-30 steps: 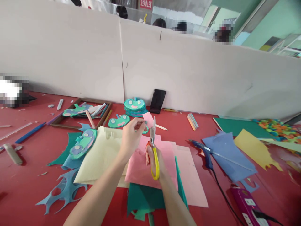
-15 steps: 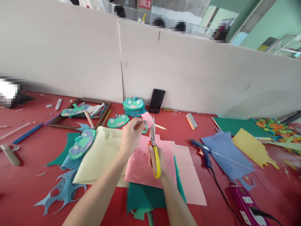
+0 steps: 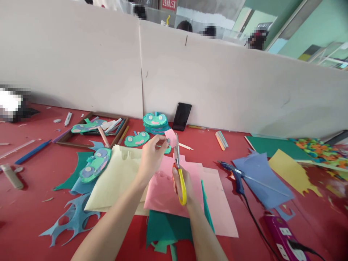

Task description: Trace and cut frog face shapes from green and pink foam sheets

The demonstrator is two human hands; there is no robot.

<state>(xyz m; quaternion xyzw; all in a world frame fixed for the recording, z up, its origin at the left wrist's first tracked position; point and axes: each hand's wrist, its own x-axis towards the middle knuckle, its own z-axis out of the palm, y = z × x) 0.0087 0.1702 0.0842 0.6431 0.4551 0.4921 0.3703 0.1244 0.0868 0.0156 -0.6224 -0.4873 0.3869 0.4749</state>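
Between thumb and fingers, my left hand (image 3: 154, 151) pinches a small piece of pink felt (image 3: 170, 137). My right hand (image 3: 182, 181) grips yellow-and-red-handled scissors (image 3: 182, 186), blades pointing up and away, at the right edge of that piece. The blades look nearly closed. Below both hands lies a larger sheet of pink felt (image 3: 165, 197), partly over dark green felt (image 3: 168, 226). Cream felt (image 3: 108, 192) is at its left. Past my left hand stands a stack of green frog-face cutouts (image 3: 154, 123), with another frog face (image 3: 136, 139) in front of it.
A black phone (image 3: 182, 116) leans on the white partition (image 3: 217, 83). At right are a glue gun (image 3: 234, 174), blue felt (image 3: 266, 181) and a purple power strip (image 3: 285, 232) with cords. A wooden tray (image 3: 81, 145) of pens and blue felt scraps (image 3: 76, 217) are at left.
The pink piece's right edge looks rounder beside the blades. Both hands stay in almost the same place, and the view has shifted slightly.
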